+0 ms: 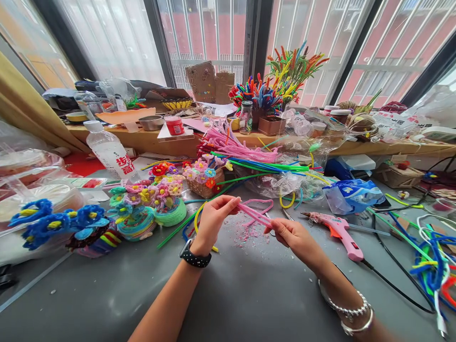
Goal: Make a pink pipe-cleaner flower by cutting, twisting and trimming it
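Pink pipe cleaners (pixel 253 213) stretch between my two hands above the grey table. My left hand (pixel 218 214) pinches one end between thumb and fingertips. The other end is gripped by my right hand (pixel 290 233), its fingers curled round. A loop of pink pipe cleaner (pixel 265 201) arcs up just behind. Pink fuzz scraps (pixel 249 236) lie on the table below. Partly hidden behind my right hand is a pair of scissors (pixel 287 214). Farther right lies a pink glue gun (pixel 338 232) with an orange trigger.
Pipe-cleaner flower pots (pixel 135 223) and a water bottle (pixel 110 154) stand at left. A bundle of pink pipe cleaners (pixel 238 145) lies at the back. To the right are a blue-white packet (pixel 352 195), the glue gun's black cord (pixel 395 289) and tangled pipe cleaners (pixel 431 259).
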`<state>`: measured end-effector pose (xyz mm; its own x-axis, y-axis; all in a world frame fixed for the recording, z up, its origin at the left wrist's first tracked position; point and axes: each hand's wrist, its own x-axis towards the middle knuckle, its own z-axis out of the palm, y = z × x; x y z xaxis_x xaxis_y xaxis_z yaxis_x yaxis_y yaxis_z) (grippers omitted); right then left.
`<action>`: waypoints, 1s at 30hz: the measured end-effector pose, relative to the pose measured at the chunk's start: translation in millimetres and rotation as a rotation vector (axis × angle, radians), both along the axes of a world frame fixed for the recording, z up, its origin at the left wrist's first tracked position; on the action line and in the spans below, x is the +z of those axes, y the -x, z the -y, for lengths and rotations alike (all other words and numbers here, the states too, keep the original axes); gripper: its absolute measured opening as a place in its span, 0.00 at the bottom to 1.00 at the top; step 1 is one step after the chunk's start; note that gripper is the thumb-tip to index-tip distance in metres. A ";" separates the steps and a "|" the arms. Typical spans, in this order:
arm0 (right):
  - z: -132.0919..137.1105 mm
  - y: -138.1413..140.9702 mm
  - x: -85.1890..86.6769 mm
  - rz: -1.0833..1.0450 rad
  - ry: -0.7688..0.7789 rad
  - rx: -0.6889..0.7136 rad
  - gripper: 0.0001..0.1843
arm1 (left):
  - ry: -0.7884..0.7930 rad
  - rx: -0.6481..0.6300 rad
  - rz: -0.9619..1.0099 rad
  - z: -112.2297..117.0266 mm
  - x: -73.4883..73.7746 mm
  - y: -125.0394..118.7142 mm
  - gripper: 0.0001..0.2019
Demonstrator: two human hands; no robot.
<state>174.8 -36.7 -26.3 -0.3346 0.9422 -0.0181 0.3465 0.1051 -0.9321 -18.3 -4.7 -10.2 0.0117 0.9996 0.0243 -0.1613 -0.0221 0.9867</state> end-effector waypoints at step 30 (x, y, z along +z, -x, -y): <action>0.1 -1.9 -5.3 -0.203 -0.208 -0.410 0.11 | 0.083 -0.031 0.095 0.0 2.9 1.3 0.10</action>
